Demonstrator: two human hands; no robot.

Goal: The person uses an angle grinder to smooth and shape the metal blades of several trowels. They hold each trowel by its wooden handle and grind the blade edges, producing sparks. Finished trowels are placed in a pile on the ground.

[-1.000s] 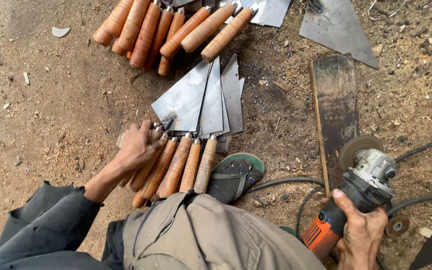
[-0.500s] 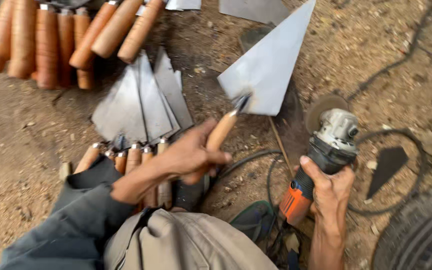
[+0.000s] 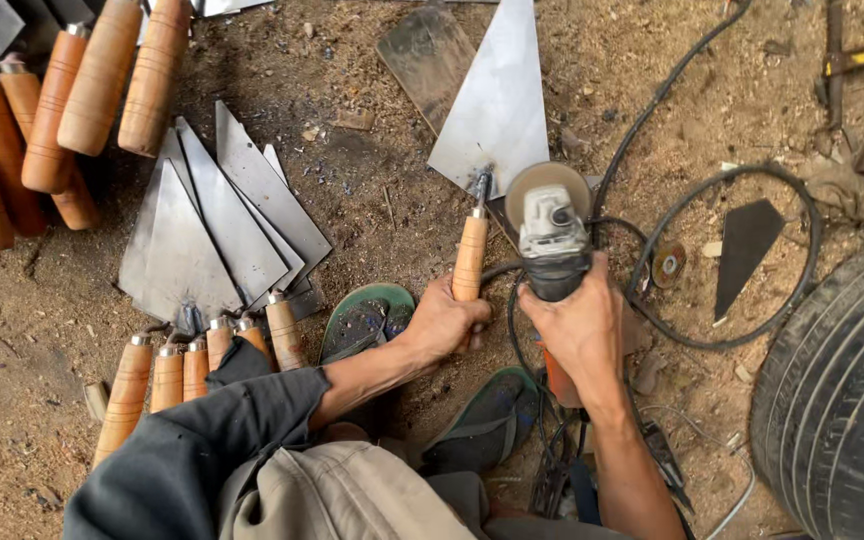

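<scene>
My left hand (image 3: 444, 322) grips the wooden handle of a trowel (image 3: 497, 110) whose grey triangular steel blade lies flat over a dark plank (image 3: 418, 55) on the dirt. My right hand (image 3: 577, 325) holds an angle grinder (image 3: 552, 232) by its body, the disc just at the heel of the blade beside the handle's neck. The grinder's orange rear end shows below my wrist.
Several more trowels (image 3: 202, 250) with wooden handles fan out on the ground at left. Loose wooden handles (image 3: 52, 110) lie at top left. Black cables (image 3: 712, 250) loop at right by a dark metal triangle (image 3: 747, 245) and a tyre (image 3: 842, 400). Green sandals (image 3: 367, 320) sit below.
My left hand lifted one trowel from the fan and set its blade on the plank. My right hand brought the grinder in from the right until the disc is at the blade's heel.
</scene>
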